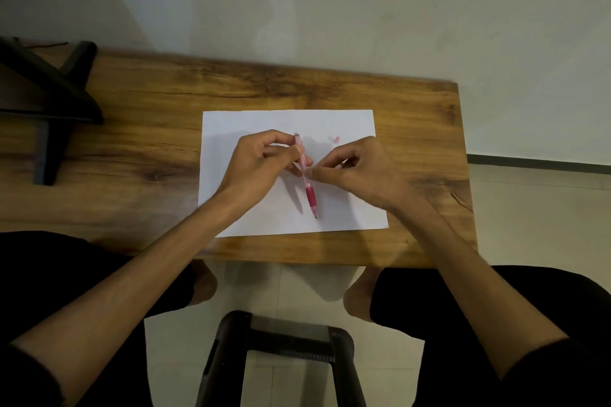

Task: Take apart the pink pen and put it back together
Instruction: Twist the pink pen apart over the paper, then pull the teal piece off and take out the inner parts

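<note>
The pink pen (305, 175) is held above a white sheet of paper (347, 208), tip pointing toward me and its dark pink grip (310, 196) near the tip. My left hand (261, 165) grips the clear upper barrel. My right hand (357, 172) pinches the barrel at its middle, just above the grip. A small pink part (336, 139) lies loose on the paper beyond my right hand. The pen's inside is too small to make out.
The paper lies on a wooden table (165, 149) against a pale wall. A black stand (49, 102) sits at the table's far left. Below the near edge are my knees and a dark stool frame (284, 357).
</note>
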